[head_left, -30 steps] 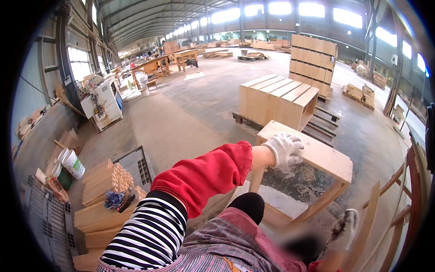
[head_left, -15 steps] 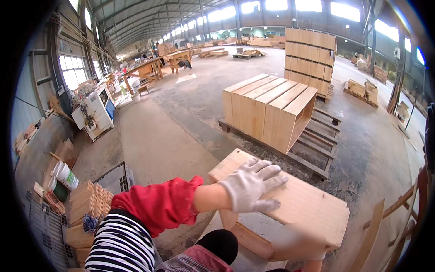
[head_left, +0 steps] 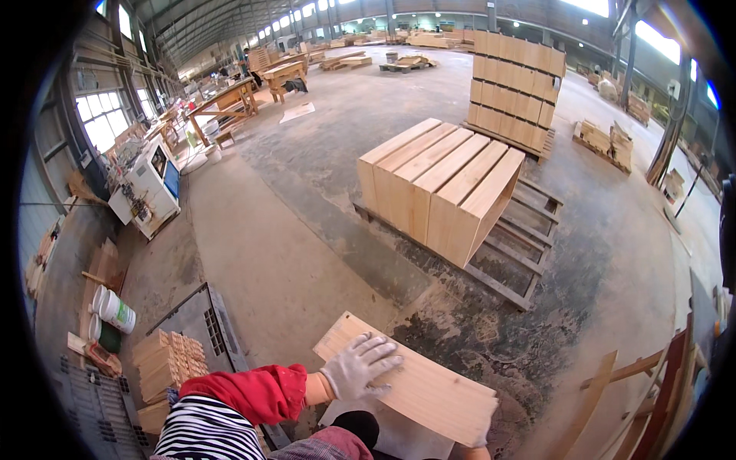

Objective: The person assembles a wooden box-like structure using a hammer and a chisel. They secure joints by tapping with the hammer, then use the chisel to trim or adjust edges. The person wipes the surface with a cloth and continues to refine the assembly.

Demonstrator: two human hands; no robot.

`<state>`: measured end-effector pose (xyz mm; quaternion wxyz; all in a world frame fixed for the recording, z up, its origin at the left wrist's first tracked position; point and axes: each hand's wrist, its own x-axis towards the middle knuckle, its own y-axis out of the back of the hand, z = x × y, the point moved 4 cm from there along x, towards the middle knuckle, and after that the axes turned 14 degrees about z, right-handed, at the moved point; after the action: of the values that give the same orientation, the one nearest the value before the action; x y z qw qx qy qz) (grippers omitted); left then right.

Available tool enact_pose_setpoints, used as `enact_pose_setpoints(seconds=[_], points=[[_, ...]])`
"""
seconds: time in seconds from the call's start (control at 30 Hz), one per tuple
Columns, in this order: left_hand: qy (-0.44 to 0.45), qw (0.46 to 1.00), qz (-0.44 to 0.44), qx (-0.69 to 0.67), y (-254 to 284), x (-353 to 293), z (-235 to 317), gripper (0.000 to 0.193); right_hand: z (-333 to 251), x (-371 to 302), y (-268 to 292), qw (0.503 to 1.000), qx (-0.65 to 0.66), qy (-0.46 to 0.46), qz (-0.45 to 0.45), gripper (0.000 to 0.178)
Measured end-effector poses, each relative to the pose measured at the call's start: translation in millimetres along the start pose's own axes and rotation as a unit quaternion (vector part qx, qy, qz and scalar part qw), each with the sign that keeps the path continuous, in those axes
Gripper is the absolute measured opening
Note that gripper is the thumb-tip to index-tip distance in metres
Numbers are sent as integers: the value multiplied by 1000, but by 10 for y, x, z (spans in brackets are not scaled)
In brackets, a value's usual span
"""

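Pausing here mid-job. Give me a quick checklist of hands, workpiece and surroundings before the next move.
1. Left hand flat on the wooden panel: ok; gloved, fingers spread over its upper face.
2. Right hand fully in view: not ok; the lower picture edge cuts it off at the panel's right end.
3. Right hand's grip: cannot tell; its fingers are mostly hidden.
4. Panel apart from the row of wooden boxes: ok; floor shows between them.
5. Boxes resting on the slatted pallet: ok; side by side, with narrow gaps on top.
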<state>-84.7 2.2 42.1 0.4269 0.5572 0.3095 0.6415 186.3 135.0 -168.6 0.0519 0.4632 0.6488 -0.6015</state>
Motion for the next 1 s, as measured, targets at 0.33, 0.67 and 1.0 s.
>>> enact_pose_setpoints(seconds=[0.33,0.67,1.0], points=[[680,719,142,-29,841,-1771,-217,40,872,-1099,-2248,682,-581,443,36,48],[40,757,-321,-567,469,-937,1595,67,529,-2337,-4076,569,-729,360,123,47],[314,705,-117,-625,1195,11,1660,41,-231,-3691,-4251,582,-624,517,65,41]])
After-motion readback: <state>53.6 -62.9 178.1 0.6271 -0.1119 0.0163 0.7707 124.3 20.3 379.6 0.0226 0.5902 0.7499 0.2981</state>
